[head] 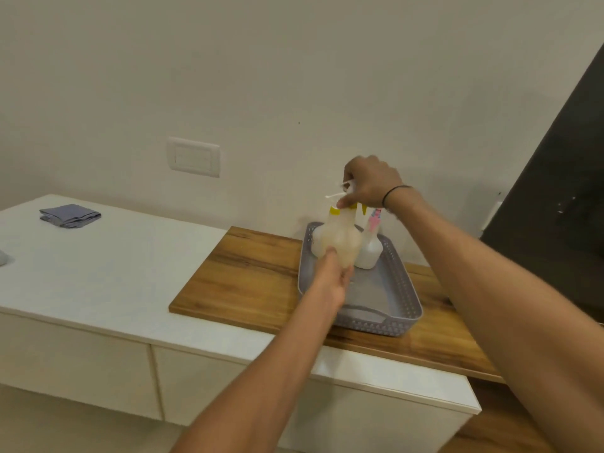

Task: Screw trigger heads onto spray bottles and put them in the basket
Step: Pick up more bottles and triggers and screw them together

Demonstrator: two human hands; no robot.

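Note:
A translucent spray bottle (340, 238) with a yellow collar is held upright over the far end of the grey basket (403, 299). My left hand (331, 277) grips its lower body from below. My right hand (371, 184) is closed over its white trigger head (340, 194) at the top. Behind it in the basket stands a white bottle with a pink trigger head (371, 248). Another bottle with a yellow collar (317, 241) is partly hidden behind the held one.
The basket rests on a wooden board (248, 276) laid over a white cabinet top (104, 256). A folded grey cloth (70, 215) lies at the far left. A dark panel (555, 191) rises at the right. The wall is close behind.

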